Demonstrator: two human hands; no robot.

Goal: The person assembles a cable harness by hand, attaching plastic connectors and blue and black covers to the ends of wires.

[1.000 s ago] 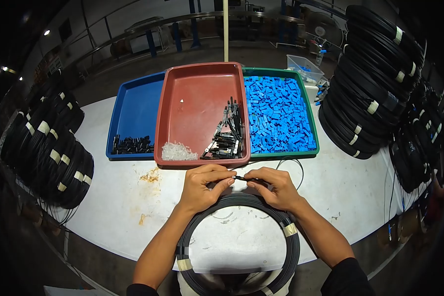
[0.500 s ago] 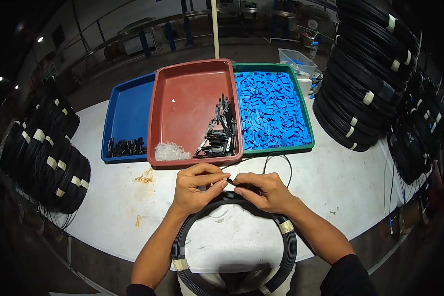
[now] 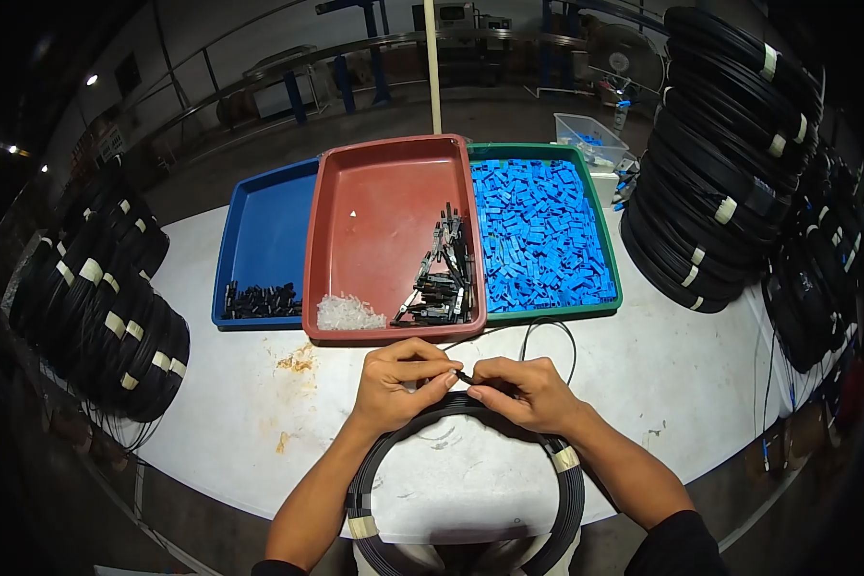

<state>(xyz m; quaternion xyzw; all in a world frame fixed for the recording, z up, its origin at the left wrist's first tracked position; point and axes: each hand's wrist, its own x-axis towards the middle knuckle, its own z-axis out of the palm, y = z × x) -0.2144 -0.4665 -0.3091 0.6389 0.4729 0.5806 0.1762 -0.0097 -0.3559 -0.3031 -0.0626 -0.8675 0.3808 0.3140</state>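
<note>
My left hand and my right hand meet above the near part of the table, fingertips almost touching. Between them is a small black connector piece, pinched by the thumb and fingers of both hands; its details are mostly hidden. Under my wrists lies a large coil of black cable, bound with pale tape and reaching over the table's near edge. A thin black cable loop rises behind my right hand.
Beyond my hands stand a blue tray with black parts, a red tray with clear sleeves and black-and-silver pieces, and a green tray of blue clips. Stacked cable coils flank the right side; more coils stand left.
The camera view has tilted, so the whole scene sits lower and slightly further right. Both hands stay pinched together at the connector piece, with only slight finger movement.
</note>
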